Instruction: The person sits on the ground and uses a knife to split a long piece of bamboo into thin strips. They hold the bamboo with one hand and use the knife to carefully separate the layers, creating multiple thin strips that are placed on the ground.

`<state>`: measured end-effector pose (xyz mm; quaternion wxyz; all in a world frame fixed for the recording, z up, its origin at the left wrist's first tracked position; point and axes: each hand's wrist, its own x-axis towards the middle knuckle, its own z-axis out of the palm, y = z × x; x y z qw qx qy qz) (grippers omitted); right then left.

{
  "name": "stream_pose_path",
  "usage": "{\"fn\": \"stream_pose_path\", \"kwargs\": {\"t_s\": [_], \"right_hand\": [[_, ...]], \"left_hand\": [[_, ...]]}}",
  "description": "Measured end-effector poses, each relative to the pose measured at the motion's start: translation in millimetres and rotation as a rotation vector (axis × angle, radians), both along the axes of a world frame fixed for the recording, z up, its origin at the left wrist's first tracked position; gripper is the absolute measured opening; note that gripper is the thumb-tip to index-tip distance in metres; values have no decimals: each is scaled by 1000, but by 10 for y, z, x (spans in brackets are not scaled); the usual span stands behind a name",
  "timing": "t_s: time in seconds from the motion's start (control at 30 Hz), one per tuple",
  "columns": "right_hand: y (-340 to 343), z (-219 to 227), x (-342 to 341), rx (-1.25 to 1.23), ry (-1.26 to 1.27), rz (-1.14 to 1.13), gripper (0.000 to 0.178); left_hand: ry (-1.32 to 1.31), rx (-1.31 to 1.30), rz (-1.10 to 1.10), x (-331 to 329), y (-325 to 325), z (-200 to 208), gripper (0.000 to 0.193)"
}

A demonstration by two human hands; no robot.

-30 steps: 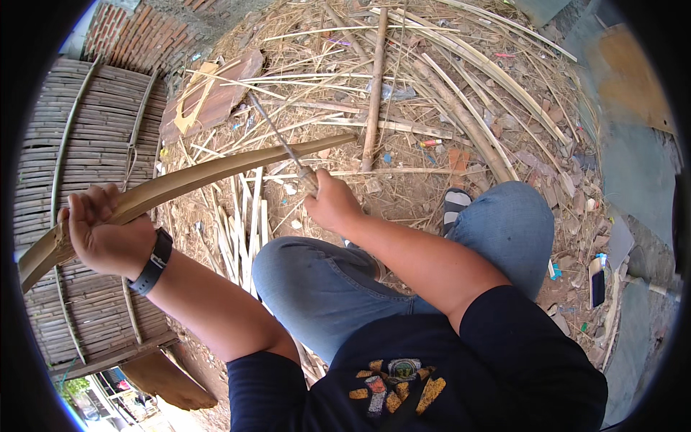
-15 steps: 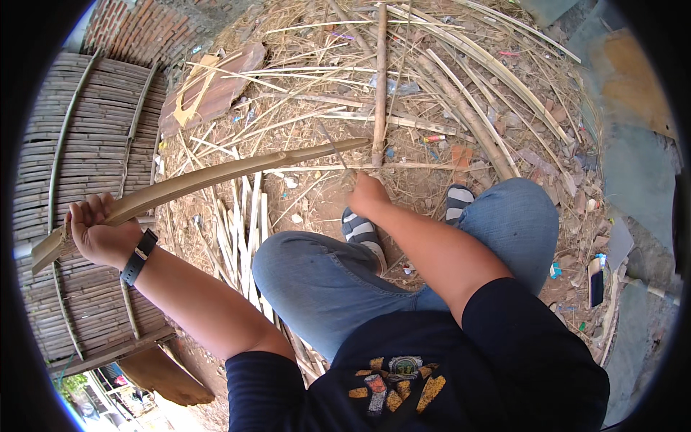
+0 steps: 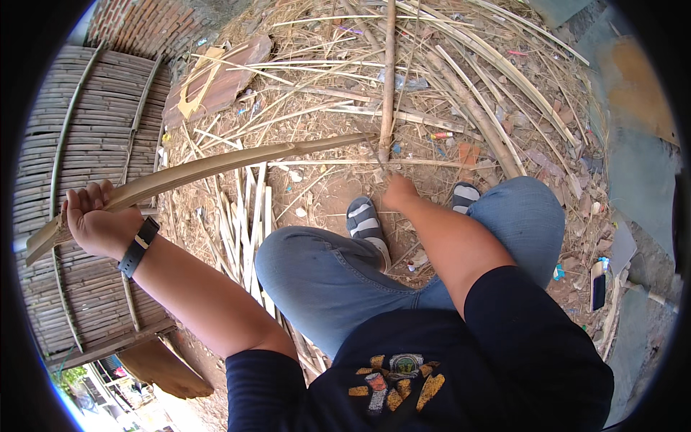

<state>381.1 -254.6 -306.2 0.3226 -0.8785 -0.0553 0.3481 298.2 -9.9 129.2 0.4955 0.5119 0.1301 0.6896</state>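
Observation:
A long, split bamboo piece (image 3: 209, 167) stretches from the left side to the middle of the head view, its far end near an upright-looking pole. My left hand (image 3: 104, 222), with a dark watch on its wrist, grips the strip near its left end. In my right hand (image 3: 400, 193) is a knife (image 3: 376, 153) with a thin blade; my fingers are closed round its handle. The blade crosses at the strip's far tip; whether it touches the bamboo I cannot tell.
A bamboo pole (image 3: 389, 79) lies on straw-littered ground beyond the strip. Split bamboo strips (image 3: 248, 209) lie by my left knee, others farther off. A slatted bamboo wall (image 3: 93, 173) stands left, a brown board (image 3: 223, 86) lies far left, and a phone (image 3: 598, 288) lies right.
My right hand and the knife have moved right along the strip to its far tip. The strip's far end has risen slightly in view; my left hand keeps its grip.

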Motion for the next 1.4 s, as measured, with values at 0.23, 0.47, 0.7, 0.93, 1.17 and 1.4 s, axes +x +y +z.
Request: {"fn": "stream_pose_path", "kwargs": {"t_s": [0.23,0.47,0.7,0.93,1.17,1.4], "right_hand": [[511,770,-242,416,-110,-73,42],[518,783,-320,552,-283,30,43],[540,339,-269,446,-170,-111,43],[558,893,-242,624,-241,108,42],[603,979,-189,571,-188,79,33],[578,951,-316,746,-334,193,43]], "left_hand": [[15,7,-5,147,-93,52,8],[7,-5,-111,-69,377,16,12],[-36,-77,-3,2,20,-12,16],[-25,15,-170,-80,53,-28,23],[-46,41,-228,-158,118,-76,31],[-18,101,-230,-181,11,-77,28]]}}
